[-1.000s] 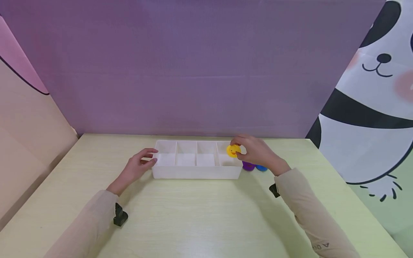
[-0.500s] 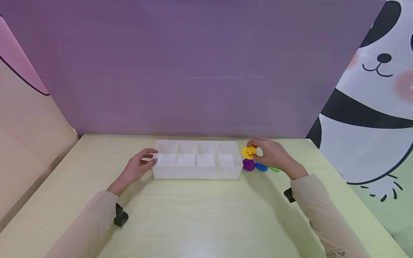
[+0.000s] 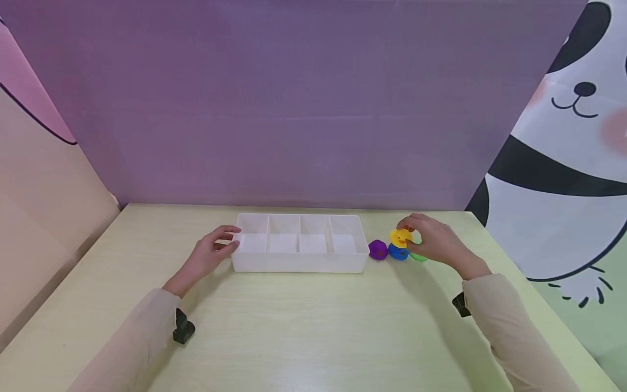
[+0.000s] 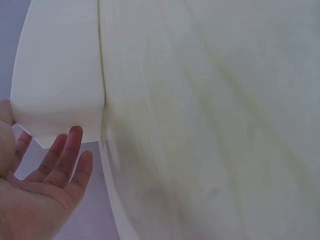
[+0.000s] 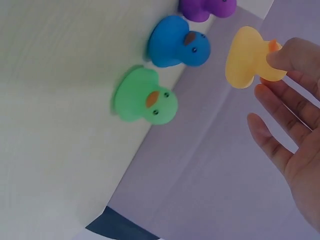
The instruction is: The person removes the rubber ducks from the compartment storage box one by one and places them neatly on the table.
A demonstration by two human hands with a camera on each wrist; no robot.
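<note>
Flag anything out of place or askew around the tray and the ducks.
Nothing stands out. The tray sits square on the table, all four compartments bare. The purple duck, blue duck and green duck stand upright in a row beside it; the right hand pinches the yellow duck above them.

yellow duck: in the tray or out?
Out. The right hand pinches the yellow duck above the blue duck, right of the white tray.

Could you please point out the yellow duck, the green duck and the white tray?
yellow duck (image 5: 247,57), right wrist view, its body.
green duck (image 5: 145,97), right wrist view, its body.
white tray (image 3: 299,262), head view, its near wall.
</note>
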